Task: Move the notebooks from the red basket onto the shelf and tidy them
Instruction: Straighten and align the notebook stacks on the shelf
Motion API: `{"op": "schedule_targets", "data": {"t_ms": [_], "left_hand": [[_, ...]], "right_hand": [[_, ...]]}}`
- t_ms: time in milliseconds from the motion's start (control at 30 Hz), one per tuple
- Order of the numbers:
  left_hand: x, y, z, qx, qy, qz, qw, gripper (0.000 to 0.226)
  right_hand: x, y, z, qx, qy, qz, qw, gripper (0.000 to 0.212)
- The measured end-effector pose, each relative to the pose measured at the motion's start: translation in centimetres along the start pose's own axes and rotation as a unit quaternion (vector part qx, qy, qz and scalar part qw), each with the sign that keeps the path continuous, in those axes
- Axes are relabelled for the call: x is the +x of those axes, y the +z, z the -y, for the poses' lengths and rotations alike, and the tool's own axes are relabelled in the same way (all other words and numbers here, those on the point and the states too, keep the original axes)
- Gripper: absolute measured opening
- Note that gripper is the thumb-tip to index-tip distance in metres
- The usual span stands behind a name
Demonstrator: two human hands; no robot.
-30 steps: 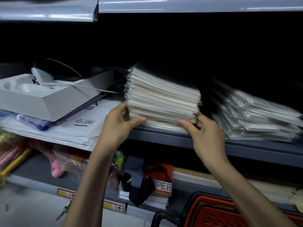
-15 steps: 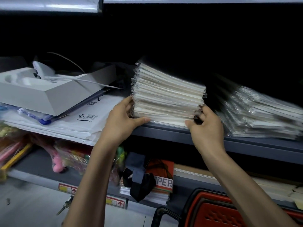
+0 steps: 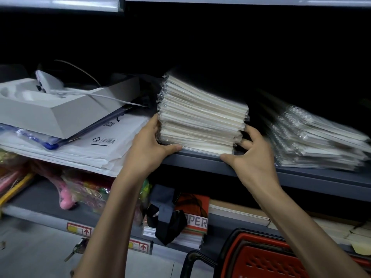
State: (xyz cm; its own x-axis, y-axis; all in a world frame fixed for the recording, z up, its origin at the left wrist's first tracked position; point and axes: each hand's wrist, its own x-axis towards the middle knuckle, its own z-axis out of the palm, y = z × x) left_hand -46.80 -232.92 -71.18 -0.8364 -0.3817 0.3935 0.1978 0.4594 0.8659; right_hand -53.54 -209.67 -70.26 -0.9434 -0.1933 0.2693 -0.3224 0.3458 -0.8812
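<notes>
A stack of plastic-wrapped cream notebooks (image 3: 200,121) rests on the grey shelf (image 3: 301,177), near its front edge. The lower notebooks sit slightly askew from the upper ones. My left hand (image 3: 148,145) clasps the stack's lower left corner, thumb along the bottom front edge. At the lower right corner is my right hand (image 3: 253,159), fingers spread against the stack's side and thumb on the shelf lip. The red basket (image 3: 261,257) is at the bottom right, only partly in view, and its contents are hidden.
A pile of wrapped spiral notebooks (image 3: 317,145) lies just right of the stack. To the left are a white box (image 3: 52,109) and white mailers (image 3: 90,149). The shelf below holds coloured packets (image 3: 86,189), a black pouch (image 3: 166,219) and paper pads (image 3: 239,213).
The stack has settled onto the shelf. My right hand has dropped to the stack's lower corner and its fingers have spread apart. My left hand keeps its hold.
</notes>
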Motion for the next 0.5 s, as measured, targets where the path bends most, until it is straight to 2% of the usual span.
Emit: {"op": "schedule_targets", "data": {"t_ms": [200, 367, 500], "left_hand": [[-0.03, 0.03, -0.05, -0.007, 0.001, -0.007, 1.0, 0.083], [-0.13, -0.04, -0.02, -0.008, 0.002, -0.015, 1.0, 0.079], [-0.06, -0.23, -0.24, -0.011, -0.008, -0.019, 1.0, 0.077]], "right_hand": [[-0.06, -0.7, -0.44, -0.085, -0.046, 0.065, 0.993, 0.095], [0.16, -0.57, -0.5, -0.029, -0.025, 0.033, 0.999, 0.09], [-0.74, -0.33, -0.28, -0.019, -0.043, -0.015, 0.999, 0.076]]}}
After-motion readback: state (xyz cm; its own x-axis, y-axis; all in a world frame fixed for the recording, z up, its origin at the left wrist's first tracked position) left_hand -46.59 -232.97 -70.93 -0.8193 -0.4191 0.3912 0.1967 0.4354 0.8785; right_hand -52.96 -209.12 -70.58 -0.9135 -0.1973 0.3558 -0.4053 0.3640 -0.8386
